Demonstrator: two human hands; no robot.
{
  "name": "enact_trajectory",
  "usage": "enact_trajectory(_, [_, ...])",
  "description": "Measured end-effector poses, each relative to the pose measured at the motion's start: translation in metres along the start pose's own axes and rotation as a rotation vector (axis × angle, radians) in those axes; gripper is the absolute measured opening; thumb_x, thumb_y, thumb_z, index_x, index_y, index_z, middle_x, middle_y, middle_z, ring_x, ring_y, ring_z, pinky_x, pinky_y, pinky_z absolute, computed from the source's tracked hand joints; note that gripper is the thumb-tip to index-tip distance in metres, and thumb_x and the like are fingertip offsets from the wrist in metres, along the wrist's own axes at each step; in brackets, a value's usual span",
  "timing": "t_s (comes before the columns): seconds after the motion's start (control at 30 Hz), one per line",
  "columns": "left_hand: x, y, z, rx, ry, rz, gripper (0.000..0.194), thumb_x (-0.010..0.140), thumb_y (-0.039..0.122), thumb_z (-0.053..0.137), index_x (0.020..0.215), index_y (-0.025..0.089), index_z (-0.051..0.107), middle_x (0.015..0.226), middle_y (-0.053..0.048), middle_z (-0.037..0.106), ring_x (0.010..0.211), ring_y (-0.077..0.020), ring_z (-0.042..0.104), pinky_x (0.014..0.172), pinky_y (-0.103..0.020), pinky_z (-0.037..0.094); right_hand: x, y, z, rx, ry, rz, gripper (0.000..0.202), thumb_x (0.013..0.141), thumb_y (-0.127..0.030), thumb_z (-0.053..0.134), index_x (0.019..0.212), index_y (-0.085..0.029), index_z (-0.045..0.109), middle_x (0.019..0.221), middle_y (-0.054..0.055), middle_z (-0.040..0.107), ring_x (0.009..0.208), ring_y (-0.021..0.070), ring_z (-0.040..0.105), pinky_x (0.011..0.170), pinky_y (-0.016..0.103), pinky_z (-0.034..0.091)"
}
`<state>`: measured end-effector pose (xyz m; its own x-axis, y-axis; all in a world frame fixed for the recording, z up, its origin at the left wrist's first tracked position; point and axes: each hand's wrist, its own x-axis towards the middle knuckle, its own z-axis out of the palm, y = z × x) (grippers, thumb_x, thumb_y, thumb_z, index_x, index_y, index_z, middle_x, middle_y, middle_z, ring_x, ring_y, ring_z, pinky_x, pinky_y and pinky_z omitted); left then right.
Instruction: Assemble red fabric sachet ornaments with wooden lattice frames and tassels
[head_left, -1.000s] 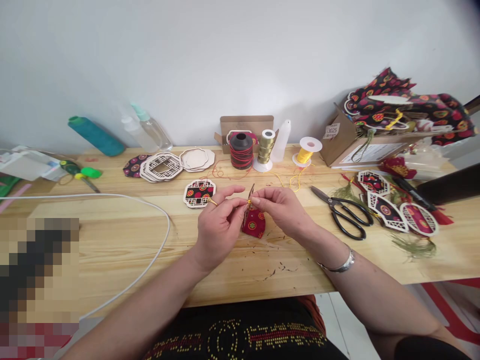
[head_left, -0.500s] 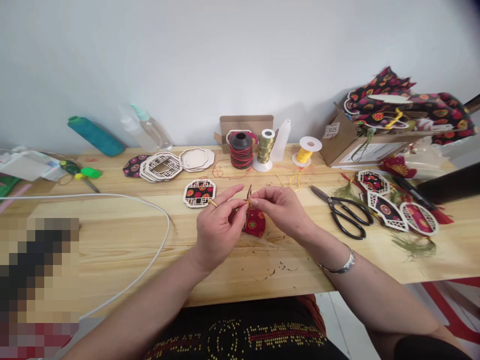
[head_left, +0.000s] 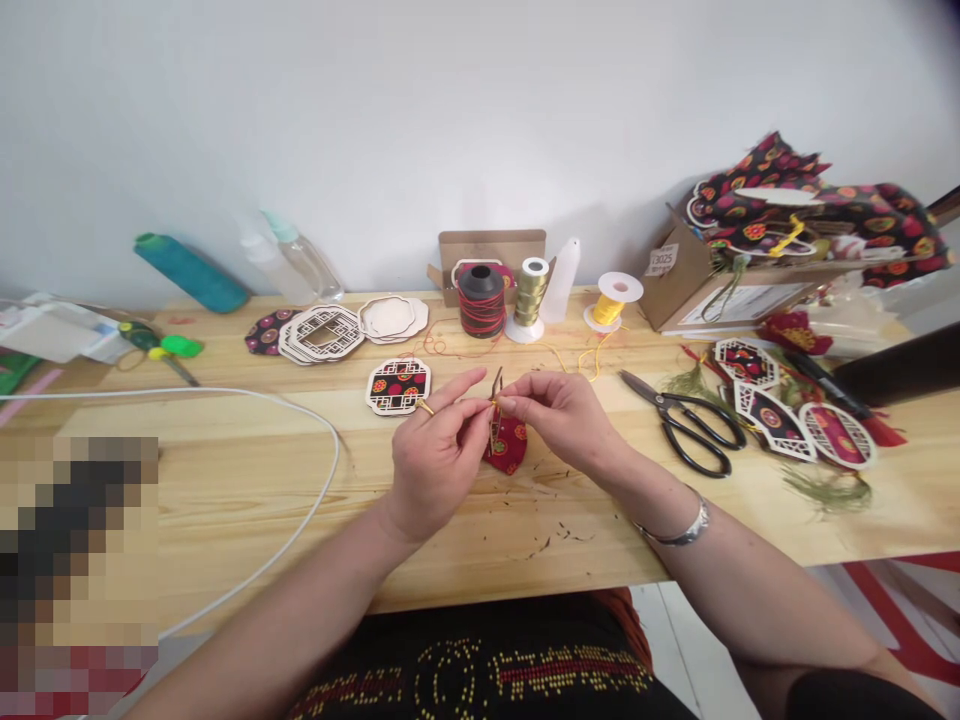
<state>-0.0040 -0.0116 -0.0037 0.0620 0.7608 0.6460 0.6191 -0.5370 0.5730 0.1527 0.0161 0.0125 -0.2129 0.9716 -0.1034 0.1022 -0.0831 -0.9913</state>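
Note:
My left hand [head_left: 442, 445] and my right hand [head_left: 559, 415] meet at mid-table, thumbs and forefingers pinched together. Between them an ornament of red flowered fabric with a thin wooden lattice frame [head_left: 511, 442] hangs nearly edge-on. Something small and yellow, perhaps cord, shows at the fingertips, but the fingers cover most of it. Left of the hands lies an octagonal lattice ornament with dark flowered fabric [head_left: 399, 387], close to my left ring finger. Black-handled scissors [head_left: 694, 430] rest to the right of my right hand, blades pointing away.
Along the wall stand a red-and-black thread spool [head_left: 482, 305], a gold thread cone [head_left: 530, 295] and a yellow cord spool [head_left: 615, 300]. Lattice frames [head_left: 322, 332] are stacked at left; finished ornaments [head_left: 772, 420] and a full cardboard box [head_left: 742, 300] are at right. A white cable [head_left: 330, 430] curves across the left.
The red fabric ornament has turned slightly and shifted a little left between the fingers, showing more of its lattice edge. Both hands keep nearly the same place and pinch.

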Motion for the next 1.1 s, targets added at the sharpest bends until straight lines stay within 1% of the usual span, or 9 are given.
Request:
enact_trajectory(0.23, [0.004,0.003,-0.003,-0.043,-0.065,-0.125,0.009,0.083,0.014,0.062,0.083,0.018,0.070,0.113,-0.008,0.071,0.096,-0.0189,0.069,0.085,-0.034,0.057,0.001,0.000,-0.001,-0.022,-0.033,-0.023,0.012,0.075,-0.026,0.063,0.069,-0.016,0.066,0.065,0.000,0.064,0.060,0.0101,0.053,0.057,0.024,0.044])
enact_trajectory(0.43, [0.007,0.002,-0.004,-0.150,-0.114,-0.235,0.009,0.083,0.016,0.061,0.081,0.018,0.070,0.116,-0.008,0.070,0.102,-0.0196,0.067,0.089,-0.035,0.055,0.001,0.002,-0.002,-0.041,-0.055,-0.054,0.015,0.077,-0.027,0.061,0.068,-0.016,0.065,0.063,-0.001,0.061,0.058,0.0092,0.049,0.056,0.023,0.042])
enact_trajectory(0.57, [0.008,0.001,-0.004,-0.221,-0.143,-0.295,0.008,0.081,0.017,0.063,0.079,0.018,0.070,0.117,-0.009,0.069,0.106,-0.0213,0.066,0.088,-0.035,0.055,0.002,0.002,-0.002,-0.060,-0.043,-0.049,0.015,0.077,-0.027,0.060,0.069,-0.016,0.065,0.064,-0.001,0.062,0.058,0.0098,0.050,0.056,0.024,0.041])
enact_trajectory(0.77, [0.012,0.000,-0.004,-0.351,-0.172,-0.387,0.009,0.079,0.020,0.065,0.072,0.018,0.069,0.117,-0.010,0.069,0.109,-0.0240,0.064,0.081,-0.034,0.058,0.003,0.001,-0.003,-0.103,-0.010,-0.062,0.014,0.076,-0.024,0.059,0.067,-0.016,0.064,0.062,-0.002,0.061,0.057,0.0093,0.048,0.057,0.024,0.040])
enact_trajectory(0.93, [0.014,-0.003,-0.006,-0.455,-0.202,-0.463,0.011,0.079,0.021,0.065,0.069,0.018,0.068,0.120,-0.011,0.068,0.113,-0.0255,0.062,0.084,-0.037,0.056,0.005,0.001,-0.003,-0.081,0.001,-0.048,0.014,0.076,-0.024,0.059,0.066,-0.016,0.062,0.061,-0.002,0.060,0.057,0.0093,0.047,0.057,0.024,0.040])
enact_trajectory(1.03, [0.015,-0.004,-0.006,-0.504,-0.200,-0.484,0.011,0.079,0.022,0.065,0.069,0.017,0.067,0.119,-0.012,0.068,0.115,-0.0261,0.061,0.086,-0.040,0.055,0.006,0.001,-0.003,-0.079,0.002,-0.051,0.013,0.076,-0.024,0.059,0.066,-0.017,0.061,0.062,-0.002,0.060,0.057,0.0095,0.048,0.058,0.024,0.040])
enact_trajectory(1.1, [0.015,-0.004,-0.005,-0.528,-0.203,-0.491,0.011,0.079,0.022,0.065,0.069,0.017,0.067,0.120,-0.012,0.067,0.115,-0.0269,0.060,0.084,-0.040,0.055,0.006,0.001,-0.004,-0.088,0.008,-0.057,0.014,0.076,-0.024,0.058,0.065,-0.017,0.060,0.063,-0.002,0.061,0.059,0.0099,0.050,0.059,0.025,0.041])
